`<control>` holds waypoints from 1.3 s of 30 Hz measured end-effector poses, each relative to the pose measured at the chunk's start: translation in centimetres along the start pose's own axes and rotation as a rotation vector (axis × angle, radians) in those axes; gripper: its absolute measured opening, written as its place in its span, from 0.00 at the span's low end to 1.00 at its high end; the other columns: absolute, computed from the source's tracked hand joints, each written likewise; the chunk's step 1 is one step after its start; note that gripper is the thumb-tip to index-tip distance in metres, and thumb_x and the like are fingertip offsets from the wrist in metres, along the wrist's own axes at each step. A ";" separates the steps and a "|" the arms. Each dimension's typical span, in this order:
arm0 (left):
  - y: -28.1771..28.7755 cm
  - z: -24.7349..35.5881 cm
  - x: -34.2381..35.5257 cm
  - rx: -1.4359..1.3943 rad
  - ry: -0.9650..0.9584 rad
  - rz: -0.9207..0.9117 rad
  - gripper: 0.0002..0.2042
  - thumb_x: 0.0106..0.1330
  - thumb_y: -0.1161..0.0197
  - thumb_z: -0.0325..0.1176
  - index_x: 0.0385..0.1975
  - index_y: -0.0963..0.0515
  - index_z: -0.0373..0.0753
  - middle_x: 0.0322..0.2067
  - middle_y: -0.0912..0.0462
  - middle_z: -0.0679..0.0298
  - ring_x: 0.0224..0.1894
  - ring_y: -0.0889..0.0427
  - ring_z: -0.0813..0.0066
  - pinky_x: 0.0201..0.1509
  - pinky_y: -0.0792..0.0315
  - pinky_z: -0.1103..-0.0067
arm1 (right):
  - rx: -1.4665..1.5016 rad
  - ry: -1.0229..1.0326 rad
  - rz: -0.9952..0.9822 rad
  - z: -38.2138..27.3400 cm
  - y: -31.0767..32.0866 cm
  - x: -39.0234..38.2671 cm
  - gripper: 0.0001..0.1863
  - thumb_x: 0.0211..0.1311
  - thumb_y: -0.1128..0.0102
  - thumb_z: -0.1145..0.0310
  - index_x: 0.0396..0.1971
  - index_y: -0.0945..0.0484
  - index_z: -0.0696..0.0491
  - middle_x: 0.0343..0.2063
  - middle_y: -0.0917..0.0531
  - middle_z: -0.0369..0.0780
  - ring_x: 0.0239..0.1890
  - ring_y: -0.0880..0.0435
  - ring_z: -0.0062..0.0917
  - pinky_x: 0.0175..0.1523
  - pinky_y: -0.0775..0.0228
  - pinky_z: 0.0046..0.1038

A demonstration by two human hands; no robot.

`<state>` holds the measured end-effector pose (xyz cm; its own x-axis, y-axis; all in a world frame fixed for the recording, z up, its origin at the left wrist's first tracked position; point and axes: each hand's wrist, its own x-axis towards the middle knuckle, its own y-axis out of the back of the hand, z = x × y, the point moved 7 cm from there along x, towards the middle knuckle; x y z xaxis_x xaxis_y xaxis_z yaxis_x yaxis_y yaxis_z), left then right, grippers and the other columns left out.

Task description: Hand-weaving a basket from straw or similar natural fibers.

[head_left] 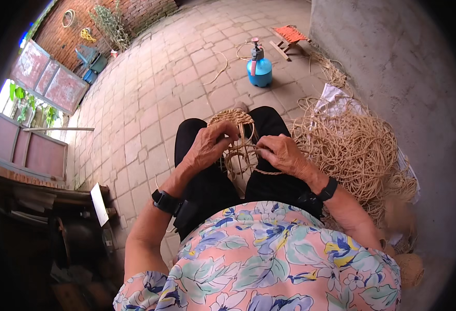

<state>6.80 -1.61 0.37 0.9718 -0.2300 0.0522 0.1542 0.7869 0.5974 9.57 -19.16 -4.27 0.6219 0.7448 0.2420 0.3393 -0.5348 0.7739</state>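
Observation:
Between my knees is a half-woven piece of tan rope, with a dense braided band at its far end and open loops and thin rods nearer me. My left hand is closed at the left edge of this work, its fingers curled onto it; the fingertips are partly hidden. On the other side, my right hand pinches a strand of tan rope that loops from the open part of the work. The two hands are a short gap apart.
A big tangled heap of tan rope lies to my right on a white sack, against a grey wall. Ahead stand a blue pump sprayer and a low folding stool with an orange seat. Dark clutter sits at left.

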 end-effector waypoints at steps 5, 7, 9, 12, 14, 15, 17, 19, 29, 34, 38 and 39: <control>0.0 0.5 0.0 0.031 -0.104 0.050 0.07 0.61 0.44 0.23 0.39 0.24 0.34 0.35 0.17 0.62 0.38 0.18 0.71 0.45 0.26 0.77 | 0.208 -0.008 0.170 0.4 0.3 -0.3 0.06 0.65 0.39 0.66 0.33 0.23 0.52 0.18 0.19 0.46 0.25 0.16 0.43 0.29 0.27 0.40; -0.2 1.3 0.1 0.045 -0.090 0.030 0.08 0.61 0.44 0.23 0.39 0.24 0.35 0.35 0.17 0.62 0.37 0.18 0.72 0.44 0.26 0.77 | 0.180 -0.027 0.211 0.4 0.5 -0.3 0.06 0.65 0.40 0.66 0.32 0.24 0.51 0.17 0.19 0.45 0.24 0.16 0.42 0.29 0.27 0.39; -0.6 1.5 0.2 0.059 -0.076 0.013 0.09 0.61 0.44 0.23 0.40 0.23 0.35 0.34 0.17 0.62 0.36 0.18 0.74 0.43 0.25 0.78 | 0.152 -0.045 0.249 0.2 0.8 -0.2 0.05 0.65 0.40 0.66 0.32 0.24 0.51 0.16 0.19 0.43 0.23 0.16 0.41 0.28 0.27 0.39; -0.9 1.5 0.2 0.065 -0.097 -0.002 0.10 0.60 0.43 0.24 0.41 0.23 0.35 0.34 0.16 0.62 0.35 0.17 0.75 0.41 0.25 0.79 | 0.058 -0.051 0.308 -0.4 1.6 -0.2 0.05 0.65 0.40 0.66 0.32 0.24 0.51 0.15 0.20 0.43 0.21 0.16 0.40 0.27 0.27 0.38; -0.9 1.3 0.3 0.028 -0.073 -0.018 0.10 0.60 0.42 0.24 0.41 0.23 0.36 0.33 0.16 0.62 0.35 0.17 0.75 0.39 0.26 0.80 | 0.033 -0.058 0.298 -0.4 1.5 -0.4 0.06 0.65 0.40 0.67 0.31 0.24 0.51 0.14 0.21 0.42 0.20 0.17 0.39 0.26 0.28 0.38; -1.0 1.6 0.3 0.027 -0.075 -0.019 0.10 0.60 0.42 0.24 0.41 0.23 0.36 0.33 0.16 0.62 0.35 0.17 0.75 0.39 0.26 0.80 | 0.032 -0.059 0.299 -0.3 1.5 -0.5 0.06 0.65 0.40 0.67 0.31 0.24 0.51 0.14 0.21 0.42 0.20 0.17 0.39 0.26 0.28 0.38; -1.2 1.9 0.3 0.096 -0.024 -0.011 0.10 0.58 0.40 0.24 0.39 0.22 0.38 0.32 0.14 0.62 0.38 0.14 0.67 0.41 0.22 0.74 | 0.016 -0.075 0.274 -0.1 1.5 -0.8 0.07 0.64 0.39 0.67 0.29 0.25 0.51 0.13 0.21 0.42 0.20 0.17 0.39 0.26 0.28 0.38; -1.6 1.7 0.0 0.157 -0.034 0.035 0.09 0.58 0.39 0.26 0.39 0.22 0.40 0.32 0.14 0.63 0.37 0.14 0.67 0.41 0.23 0.73 | -0.046 -0.035 0.260 -0.3 1.6 -1.1 0.08 0.64 0.39 0.65 0.28 0.26 0.51 0.14 0.21 0.42 0.20 0.17 0.39 0.26 0.28 0.38; -1.4 1.3 -0.1 0.220 -0.031 0.117 0.09 0.56 0.35 0.25 0.37 0.20 0.39 0.32 0.14 0.64 0.33 0.15 0.76 0.36 0.24 0.79 | -0.937 -0.752 0.439 27.6 19.8 -23.5 0.10 0.59 0.38 0.63 0.28 0.25 0.54 0.25 0.21 0.49 0.29 0.19 0.43 0.34 0.27 0.39; -1.1 0.4 -0.4 0.204 -0.047 0.150 0.08 0.57 0.34 0.26 0.36 0.20 0.38 0.32 0.14 0.64 0.31 0.16 0.77 0.35 0.24 0.80 | -0.798 -0.685 -0.319 18.6 13.7 -16.0 0.24 0.52 0.31 0.55 0.43 0.22 0.55 0.44 0.20 0.47 0.48 0.21 0.39 0.53 0.31 0.40; -1.7 0.9 0.0 0.216 0.053 0.105 0.08 0.57 0.33 0.27 0.37 0.20 0.38 0.32 0.14 0.65 0.31 0.17 0.79 0.35 0.25 0.81 | 0.256 -0.001 0.014 3.7 7.0 -5.9 0.08 0.59 0.38 0.70 0.36 0.17 0.56 0.29 0.15 0.42 0.33 0.16 0.33 0.40 0.23 0.32; -1.7 0.9 0.1 0.220 0.052 0.099 0.08 0.57 0.33 0.27 0.37 0.20 0.38 0.32 0.14 0.65 0.31 0.17 0.79 0.35 0.25 0.81 | 0.317 0.150 0.021 0.8 4.9 -4.6 0.09 0.59 0.38 0.71 0.39 0.17 0.55 0.29 0.15 0.44 0.32 0.14 0.37 0.39 0.22 0.33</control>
<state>6.44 -3.45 0.06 0.9889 -0.1239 0.0818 0.0203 0.6590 0.7519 8.93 -25.46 -2.05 0.5283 0.7701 0.3576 0.5445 -0.6304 0.5533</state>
